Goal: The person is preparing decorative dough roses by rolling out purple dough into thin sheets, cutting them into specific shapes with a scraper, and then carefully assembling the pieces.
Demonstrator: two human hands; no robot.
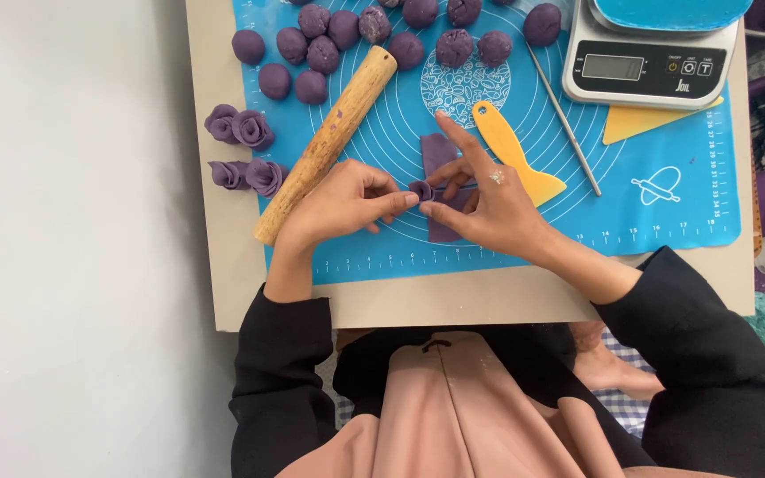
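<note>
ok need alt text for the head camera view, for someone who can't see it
Seen from above, a person's left hand and right hand roll a flat purple dough strip on a blue baking mat. A wooden rolling pin, dough balls, finished dough roses and a kitchen scale lie around them.

There is one view — a camera on the person's head. It looks straight down from above, quite near. The blue mat (666,212) on the board (223,265) fills the top part, and the person's own lap and sleeves fill the bottom.
</note>
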